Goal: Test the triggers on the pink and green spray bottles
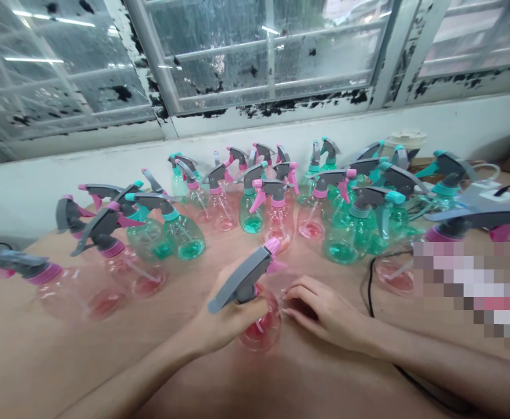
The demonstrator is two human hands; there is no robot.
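My left hand (226, 320) is wrapped round the neck of a pink spray bottle (257, 323) with a grey trigger head (242, 278) and pink nozzle, held upright on the brown table (63, 361) in front of me. My right hand (322, 311) rests beside the bottle on its right, fingers curled, fingertips touching or almost touching its side. I cannot make out anything inside the right hand.
Several pink and green spray bottles with grey triggers stand in an arc across the table, such as a green one (185, 235) and another green one (350, 238). A black cable (370, 285) runs at the right. A white wall and windows lie behind.
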